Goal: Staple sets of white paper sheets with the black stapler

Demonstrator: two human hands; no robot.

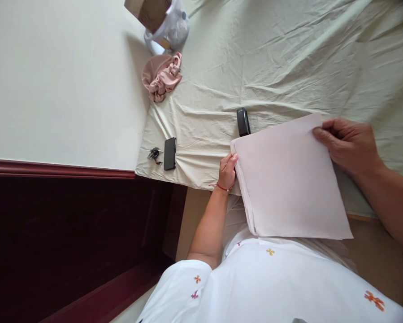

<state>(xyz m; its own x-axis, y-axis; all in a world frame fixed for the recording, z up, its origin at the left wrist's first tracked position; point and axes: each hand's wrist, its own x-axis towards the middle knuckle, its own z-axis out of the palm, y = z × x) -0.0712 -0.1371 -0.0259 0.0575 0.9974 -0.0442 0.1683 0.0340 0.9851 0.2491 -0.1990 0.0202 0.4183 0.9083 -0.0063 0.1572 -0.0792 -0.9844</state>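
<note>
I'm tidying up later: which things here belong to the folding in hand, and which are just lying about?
In hand: folded pale cloth, left hand, right hand.
Lying about: phone, keys, black device, pink garment, plastic bag.

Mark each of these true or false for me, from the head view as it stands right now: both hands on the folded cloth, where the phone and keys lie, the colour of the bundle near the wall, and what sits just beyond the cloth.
1. Both hands hold the folded cloth. True: the left hand grips one corner, the right hand the far edge.
2. The phone lies on top of the folded cloth. False: it lies on the bedsheet near the edge, apart from the cloth.
3. The keys lie beside the phone. True.
4. The crumpled bundle near the wall is blue. False: it is pink.
5. A small black object lies just beyond the folded cloth. True.
</note>
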